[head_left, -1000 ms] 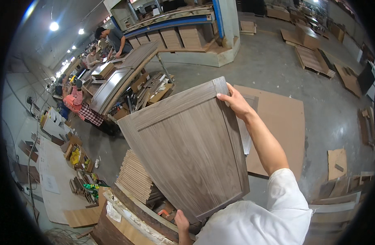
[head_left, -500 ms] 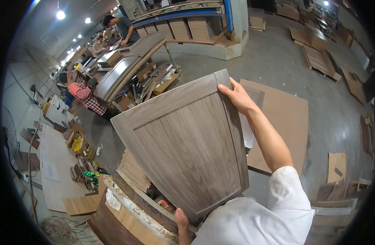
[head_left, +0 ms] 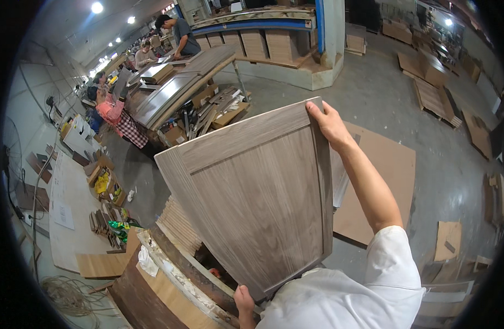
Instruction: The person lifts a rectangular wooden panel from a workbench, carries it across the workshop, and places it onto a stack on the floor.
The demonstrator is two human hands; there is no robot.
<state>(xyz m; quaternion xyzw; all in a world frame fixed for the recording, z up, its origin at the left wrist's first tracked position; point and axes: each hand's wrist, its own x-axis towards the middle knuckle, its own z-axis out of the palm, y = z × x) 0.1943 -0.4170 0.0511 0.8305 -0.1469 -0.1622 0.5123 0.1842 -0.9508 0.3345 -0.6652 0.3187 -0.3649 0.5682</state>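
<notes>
A grey-brown wood-grain cabinet door [head_left: 257, 203] with a raised frame and a recessed panel is held tilted before my body. Its far right corner is gripped by my right hand [head_left: 330, 126], thumb over the face and fingers behind the edge. Low on the near left edge, my left hand [head_left: 244, 300] closes round the door, its fingers mostly hidden behind it. Below the door's left side stands a worn bench [head_left: 180, 285] with a white crumpled cloth [head_left: 148, 261] on it.
Beyond lies a worktable [head_left: 170, 96] with panels, where several people work. A large brown board [head_left: 381, 181] lies right of the door. Ribbed wood strips [head_left: 178, 225] sit beside the bench. A pallet [head_left: 435, 101] is at the far right, and coiled cable [head_left: 71, 299] at lower left.
The surroundings have shifted slightly right in the upper view as my head turned a little. The door's top edge sits slightly further right; both hands keep their hold.
</notes>
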